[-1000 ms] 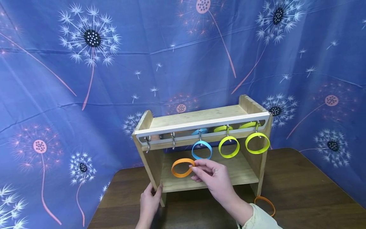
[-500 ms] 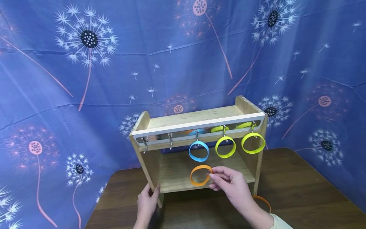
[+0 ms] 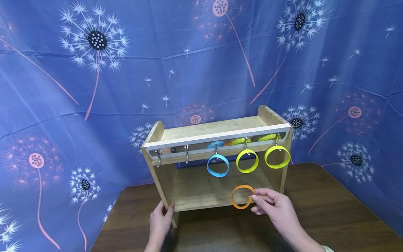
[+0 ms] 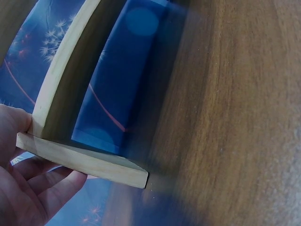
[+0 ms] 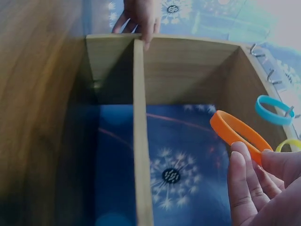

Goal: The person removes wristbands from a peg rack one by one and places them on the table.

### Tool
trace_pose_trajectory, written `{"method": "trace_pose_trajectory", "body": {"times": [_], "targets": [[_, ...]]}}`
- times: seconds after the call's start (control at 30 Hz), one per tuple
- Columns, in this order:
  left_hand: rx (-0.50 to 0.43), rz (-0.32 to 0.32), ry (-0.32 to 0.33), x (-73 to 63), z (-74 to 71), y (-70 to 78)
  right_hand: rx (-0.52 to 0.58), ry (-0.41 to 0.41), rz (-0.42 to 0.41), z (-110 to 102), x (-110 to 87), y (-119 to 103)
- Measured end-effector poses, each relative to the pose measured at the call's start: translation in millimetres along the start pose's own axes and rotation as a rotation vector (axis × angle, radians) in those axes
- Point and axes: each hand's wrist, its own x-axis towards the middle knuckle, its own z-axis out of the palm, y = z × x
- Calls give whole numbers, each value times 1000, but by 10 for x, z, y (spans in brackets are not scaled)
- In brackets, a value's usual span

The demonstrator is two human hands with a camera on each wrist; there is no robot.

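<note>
My right hand pinches an orange wristband between thumb and fingers, in front of the lower shelf's right half. At the lower left of the wooden rack, my left hand grips the side panel. The left wrist view shows that hand's thumb and fingers around the panel where it meets the shelf board. A blue wristband hangs from the middle hook. Two yellow wristbands, one nearer the middle and one at the right end, hang from the hooks beside it.
Two bare metal hooks, an outer and an inner, sit at the left of the rack's strip. The rack stands on a brown wooden table. Behind hangs a blue dandelion-print cloth.
My right hand has carried the orange wristband rightward and slightly down, away from the blue wristband. The left hand keeps its grip on the rack. Another orange wristband on the table is now out of sight.
</note>
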Motion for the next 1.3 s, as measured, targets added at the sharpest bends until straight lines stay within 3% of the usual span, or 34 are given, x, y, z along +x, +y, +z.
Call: {"method": "trace_pose_trajectory", "body": {"times": [0.3, 0.6, 0.87, 1.1, 1.3], "targets": [[18, 24, 13, 0, -2, 1, -31, -8, 79, -214, -113, 186], [30, 22, 11, -1, -10, 5, -56, -87, 215, -407, -208, 358], [28, 14, 12, -5, 0, 6, -103, -184, 210, -560, -307, 565], [34, 19, 3, -3, 0, 7, -85, -211, 283, -631, -347, 764], [32, -3, -2, 6, 2, 6, -91, -233, 291, -665, -369, 881]]}}
